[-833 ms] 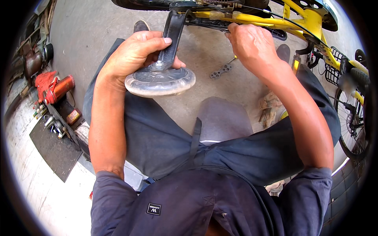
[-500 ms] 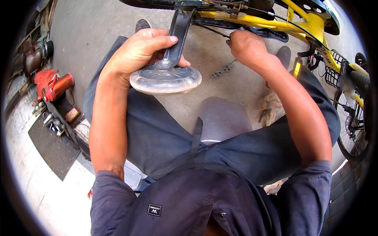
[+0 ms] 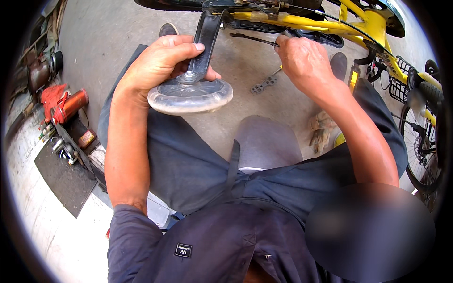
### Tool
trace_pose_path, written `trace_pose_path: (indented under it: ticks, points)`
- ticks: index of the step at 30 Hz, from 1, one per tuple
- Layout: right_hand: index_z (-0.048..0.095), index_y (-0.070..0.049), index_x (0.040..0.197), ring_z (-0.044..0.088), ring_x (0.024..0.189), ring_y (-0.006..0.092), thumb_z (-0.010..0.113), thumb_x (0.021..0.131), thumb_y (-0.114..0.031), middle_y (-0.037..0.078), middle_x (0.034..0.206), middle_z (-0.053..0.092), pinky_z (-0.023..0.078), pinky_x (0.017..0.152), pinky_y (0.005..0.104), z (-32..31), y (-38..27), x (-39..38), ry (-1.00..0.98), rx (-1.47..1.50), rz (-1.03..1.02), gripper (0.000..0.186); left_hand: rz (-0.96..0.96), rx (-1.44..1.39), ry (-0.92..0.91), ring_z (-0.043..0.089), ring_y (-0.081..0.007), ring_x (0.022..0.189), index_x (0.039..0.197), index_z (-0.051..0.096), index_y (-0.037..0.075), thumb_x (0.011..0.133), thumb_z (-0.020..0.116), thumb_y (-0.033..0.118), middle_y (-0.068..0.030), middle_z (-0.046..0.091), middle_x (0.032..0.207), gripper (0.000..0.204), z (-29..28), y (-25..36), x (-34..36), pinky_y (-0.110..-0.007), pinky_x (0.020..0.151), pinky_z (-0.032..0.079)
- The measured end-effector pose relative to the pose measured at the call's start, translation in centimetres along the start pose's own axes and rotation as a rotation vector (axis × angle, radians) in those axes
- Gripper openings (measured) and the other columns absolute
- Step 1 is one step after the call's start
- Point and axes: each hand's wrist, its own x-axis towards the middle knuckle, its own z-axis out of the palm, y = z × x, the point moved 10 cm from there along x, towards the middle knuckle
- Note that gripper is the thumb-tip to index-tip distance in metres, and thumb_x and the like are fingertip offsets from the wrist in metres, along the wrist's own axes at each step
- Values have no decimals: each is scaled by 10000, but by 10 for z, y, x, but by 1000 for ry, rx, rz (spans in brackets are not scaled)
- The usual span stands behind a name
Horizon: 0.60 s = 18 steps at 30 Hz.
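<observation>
My left hand (image 3: 153, 63) is closed around the black bracket (image 3: 209, 30) of a training wheel, thumb on its front face. Its clear-rimmed wheel (image 3: 191, 104) lies below my fingers, and the bracket's upper end meets the bicycle's rear axle area. In my right hand (image 3: 306, 61) is a slim dark wrench (image 3: 250, 38), pointing left with its flattened tip apart from the nut (image 3: 223, 25) beside the bracket. The yellow bicycle frame (image 3: 306, 23) stretches across the top, just above that hand.
A flat multi-hole wrench (image 3: 264, 86) lies on the concrete floor between my feet. To the left are an orange cylinder (image 3: 74, 104), a red cloth (image 3: 53, 96) and assorted tools. Another bicycle wheel (image 3: 420, 153) stands at the right, near a black wire basket (image 3: 398, 82).
The wrench's tip has come away from the nut by the bracket, as my right hand shifted slightly right. The training wheel and my left hand appear a little farther left.
</observation>
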Motion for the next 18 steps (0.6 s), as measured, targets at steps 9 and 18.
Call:
trace_pose_path:
  ticks: [9,18]
  points:
    - [608,-26,861,618,722,399,550,874,-170,215,694,617,474,647,485,-25,-19,3,44,-49,-19,156,-14,10,1,695,-264,850,955,585,-49,938,543,186,-134,685,771,240,1,-1,0,-320,796,545]
    - [604,-28,854,627,707,389,550,871,-167,206,689,624,479,640,482,-34,-27,6,79,-52,-48,150,-2,11,-2,697,-261,838,958,585,-49,937,543,190,-140,682,764,244,2,0,0,-324,796,545]
